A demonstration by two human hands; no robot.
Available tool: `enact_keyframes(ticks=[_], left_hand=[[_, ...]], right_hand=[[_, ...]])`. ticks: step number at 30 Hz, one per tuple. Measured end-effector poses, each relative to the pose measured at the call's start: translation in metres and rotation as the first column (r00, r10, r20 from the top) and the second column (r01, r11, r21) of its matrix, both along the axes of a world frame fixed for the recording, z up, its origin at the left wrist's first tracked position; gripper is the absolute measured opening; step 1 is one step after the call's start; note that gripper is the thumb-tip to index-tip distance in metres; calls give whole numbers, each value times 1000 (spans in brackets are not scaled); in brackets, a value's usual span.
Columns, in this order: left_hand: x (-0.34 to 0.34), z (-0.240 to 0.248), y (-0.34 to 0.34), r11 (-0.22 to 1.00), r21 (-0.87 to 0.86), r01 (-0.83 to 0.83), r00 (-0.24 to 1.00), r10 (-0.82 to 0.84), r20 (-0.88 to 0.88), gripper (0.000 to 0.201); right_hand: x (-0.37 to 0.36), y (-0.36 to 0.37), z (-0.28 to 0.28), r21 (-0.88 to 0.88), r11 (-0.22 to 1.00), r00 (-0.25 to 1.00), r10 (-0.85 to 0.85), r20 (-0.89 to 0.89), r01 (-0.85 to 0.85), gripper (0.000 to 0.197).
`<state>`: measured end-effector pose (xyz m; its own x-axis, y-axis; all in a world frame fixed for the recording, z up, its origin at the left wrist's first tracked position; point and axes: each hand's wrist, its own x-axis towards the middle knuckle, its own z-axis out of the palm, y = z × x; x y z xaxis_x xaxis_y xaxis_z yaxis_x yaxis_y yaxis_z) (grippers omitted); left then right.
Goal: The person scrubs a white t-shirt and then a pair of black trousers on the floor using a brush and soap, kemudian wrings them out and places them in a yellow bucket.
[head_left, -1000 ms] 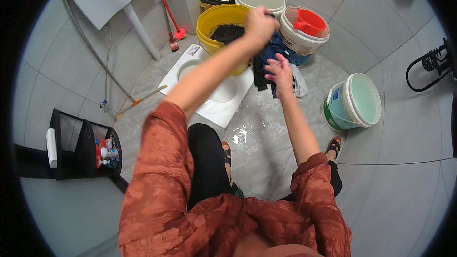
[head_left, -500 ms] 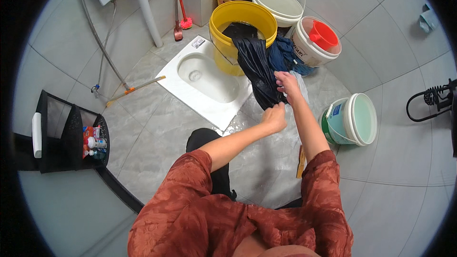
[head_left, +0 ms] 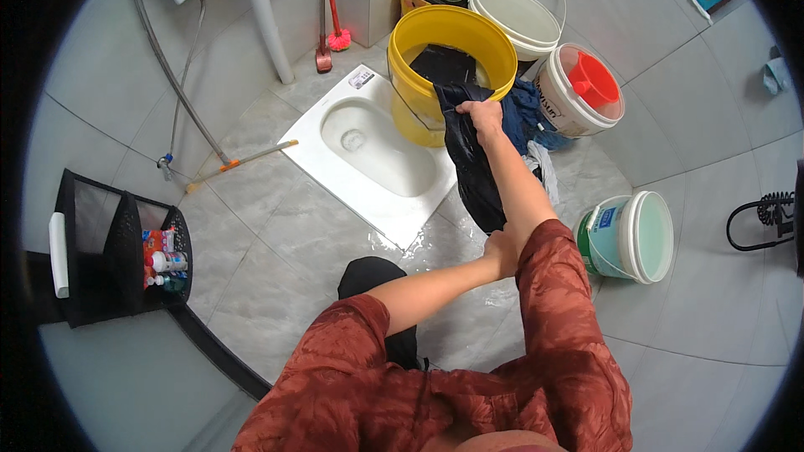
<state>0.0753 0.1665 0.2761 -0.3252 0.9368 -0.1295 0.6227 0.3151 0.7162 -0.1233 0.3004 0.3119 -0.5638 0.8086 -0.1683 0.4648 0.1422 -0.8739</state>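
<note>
One black cloth (head_left: 469,176) ran down from my right hand (head_left: 481,120), closed on it at the near rim of one yellow bucket (head_left: 404,100), toward my left hand (head_left: 500,253), partly hidden, whose grip I could not tell. Nearby stood two white buckets (head_left: 556,102), one holding one red scoop (head_left: 595,82); one green bucket (head_left: 607,238) stood rightward.

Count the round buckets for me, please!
4: a yellow bucket, top middle; a white bucket behind it; right of that, another white bucket holding a red scoop; and a green bucket on the right. More could be hidden.
</note>
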Motion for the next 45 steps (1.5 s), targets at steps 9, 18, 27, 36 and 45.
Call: enact_keyframes(ticks=[9, 18, 27, 36, 45], left_hand=[[-60, 45, 7, 946, 4, -325, 888, 304, 344, 28], [-159, 19, 25, 611, -100, -785, -93, 43, 995, 45], [-142, 13, 44, 781, -44, -622, -432, -296, 852, 59], [-92, 54, 55, 824, 36, -566, -19, -57, 998, 23], [-38, 77, 27, 840, 346, -419, 494, -108, 863, 27]], right_hand=[[68, 18, 107, -55, 986, 834, 101, -542, -156, 24], [238, -28, 136, 277, 949, 927, 231, -295, -149, 27], [344, -90, 26, -52, 999, 975, 6, -220, -18, 33], [383, -122, -31, -283, 959, 974, -85, -210, 23, 26], [395, -146, -81, -406, 914, 981, -101, -164, 27, 30]])
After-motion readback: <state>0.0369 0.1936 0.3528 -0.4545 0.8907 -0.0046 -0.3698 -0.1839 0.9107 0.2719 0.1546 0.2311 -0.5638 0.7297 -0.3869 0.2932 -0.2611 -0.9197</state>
